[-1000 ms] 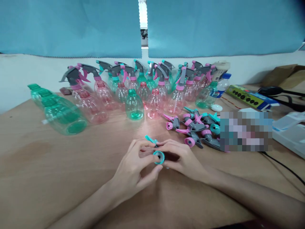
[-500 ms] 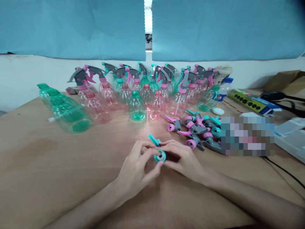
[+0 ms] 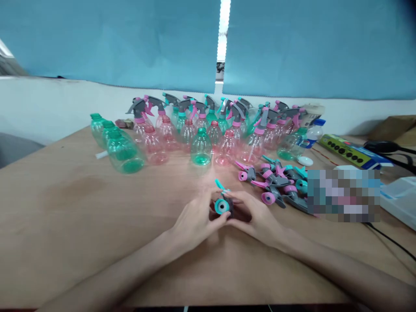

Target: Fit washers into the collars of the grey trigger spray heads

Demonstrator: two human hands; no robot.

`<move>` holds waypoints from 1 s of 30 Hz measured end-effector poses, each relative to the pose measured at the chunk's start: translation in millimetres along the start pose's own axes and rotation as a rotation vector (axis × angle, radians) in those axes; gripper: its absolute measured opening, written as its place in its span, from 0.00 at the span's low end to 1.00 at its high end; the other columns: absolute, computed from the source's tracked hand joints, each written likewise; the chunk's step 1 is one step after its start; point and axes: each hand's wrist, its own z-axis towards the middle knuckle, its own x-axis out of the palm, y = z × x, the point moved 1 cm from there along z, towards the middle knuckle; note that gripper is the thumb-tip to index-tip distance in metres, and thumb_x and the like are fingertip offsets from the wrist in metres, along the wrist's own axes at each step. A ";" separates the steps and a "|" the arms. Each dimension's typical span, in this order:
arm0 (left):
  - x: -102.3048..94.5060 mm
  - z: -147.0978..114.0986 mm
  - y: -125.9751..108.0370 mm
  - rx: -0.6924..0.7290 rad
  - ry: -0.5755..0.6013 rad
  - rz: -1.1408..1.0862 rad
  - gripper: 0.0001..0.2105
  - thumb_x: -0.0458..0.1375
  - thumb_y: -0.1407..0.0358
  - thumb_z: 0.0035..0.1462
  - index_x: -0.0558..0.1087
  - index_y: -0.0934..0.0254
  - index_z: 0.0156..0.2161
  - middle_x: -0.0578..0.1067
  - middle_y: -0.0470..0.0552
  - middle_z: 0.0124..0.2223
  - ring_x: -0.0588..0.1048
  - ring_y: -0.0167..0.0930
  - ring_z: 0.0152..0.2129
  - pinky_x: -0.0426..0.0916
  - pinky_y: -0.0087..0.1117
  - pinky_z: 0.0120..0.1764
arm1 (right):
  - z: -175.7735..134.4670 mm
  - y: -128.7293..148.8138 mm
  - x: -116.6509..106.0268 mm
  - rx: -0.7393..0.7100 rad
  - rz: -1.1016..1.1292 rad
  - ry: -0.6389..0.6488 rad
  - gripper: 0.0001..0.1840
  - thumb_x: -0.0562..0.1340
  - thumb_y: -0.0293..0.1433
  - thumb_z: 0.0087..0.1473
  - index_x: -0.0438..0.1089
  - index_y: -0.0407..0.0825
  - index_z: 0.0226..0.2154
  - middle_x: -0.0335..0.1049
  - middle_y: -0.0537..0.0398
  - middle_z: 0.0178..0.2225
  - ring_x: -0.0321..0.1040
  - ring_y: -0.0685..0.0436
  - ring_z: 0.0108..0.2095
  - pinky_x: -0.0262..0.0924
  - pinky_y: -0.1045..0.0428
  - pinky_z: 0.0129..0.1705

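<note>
Between both hands is a grey and turquoise trigger spray head, its round collar facing me. My left hand is closed round its left side, thumb at the collar. From the right, my right hand grips the same spray head with thumb and fingers; its grey body is partly hidden behind the fingers. To the right lies a pile of loose spray heads in grey, pink and turquoise. Beyond the hands stand a green open-necked bottle and a pink open-necked bottle.
Behind are several pink and green bottles with spray heads fitted. Green bottles stand at the left. On the right are a blue-capped bottle, a white lid, a long green and blue box, a clear plastic container and a black cable.
My view has shifted, so the table's contents appear further right. The spray head's collar has turned more toward me, and my left fingers have moved off its front. Both hands still hold it.
</note>
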 end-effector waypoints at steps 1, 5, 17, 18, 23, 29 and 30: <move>-4.9 -1.0 0.7 0.018 0.006 0.025 0.17 0.57 0.63 0.56 0.63 0.59 0.51 0.76 0.49 0.43 0.76 0.33 0.34 0.69 0.32 0.36 | -1.1 -0.6 0.4 0.003 -0.001 0.006 0.29 0.64 0.37 0.54 0.56 0.53 0.56 0.67 0.49 0.51 0.68 0.41 0.49 0.67 0.44 0.49; -29.5 -8.3 9.9 0.062 -0.012 0.195 0.12 0.56 0.63 0.57 0.70 0.59 0.47 0.75 0.49 0.42 0.74 0.34 0.38 0.68 0.35 0.41 | -4.1 -0.7 1.5 0.007 -0.088 0.075 0.27 0.63 0.38 0.54 0.57 0.52 0.55 0.68 0.48 0.51 0.67 0.40 0.50 0.67 0.44 0.49; -106.6 -28.3 110.2 -0.055 -0.295 0.469 0.17 0.54 0.52 0.57 0.71 0.60 0.45 0.72 0.52 0.47 0.72 0.39 0.43 0.68 0.39 0.44 | 22.7 18.8 -0.7 -0.063 -0.198 0.167 0.12 0.58 0.36 0.59 0.67 0.50 0.45 0.70 0.50 0.47 0.68 0.42 0.49 0.66 0.44 0.50; -108.0 -29.3 114.0 -0.051 -0.292 0.472 0.17 0.55 0.52 0.57 0.71 0.60 0.45 0.72 0.52 0.46 0.72 0.39 0.43 0.68 0.39 0.44 | 25.6 20.0 -1.6 -0.067 -0.214 0.159 0.12 0.58 0.36 0.59 0.67 0.51 0.45 0.71 0.50 0.47 0.68 0.42 0.48 0.66 0.43 0.50; -103.7 -26.1 94.2 0.005 -0.332 0.516 0.13 0.52 0.56 0.60 0.70 0.61 0.44 0.70 0.53 0.44 0.69 0.39 0.45 0.65 0.42 0.48 | 30.0 18.6 -10.8 -0.067 -0.289 0.148 0.11 0.60 0.36 0.57 0.69 0.50 0.43 0.72 0.50 0.45 0.69 0.42 0.47 0.66 0.44 0.49; -74.9 13.3 29.8 0.195 -0.155 0.494 0.09 0.50 0.64 0.62 0.69 0.62 0.44 0.70 0.53 0.44 0.70 0.37 0.43 0.65 0.40 0.47 | 9.5 9.6 -36.9 -0.018 -0.326 0.143 0.08 0.59 0.33 0.58 0.70 0.50 0.40 0.71 0.49 0.45 0.69 0.42 0.47 0.65 0.43 0.49; -66.6 22.4 20.3 0.238 -0.111 0.478 0.09 0.49 0.64 0.62 0.69 0.64 0.43 0.70 0.53 0.43 0.70 0.37 0.43 0.65 0.41 0.46 | 4.4 8.1 -42.7 -0.009 -0.337 0.132 0.08 0.58 0.32 0.58 0.70 0.50 0.40 0.71 0.49 0.45 0.69 0.42 0.47 0.65 0.43 0.49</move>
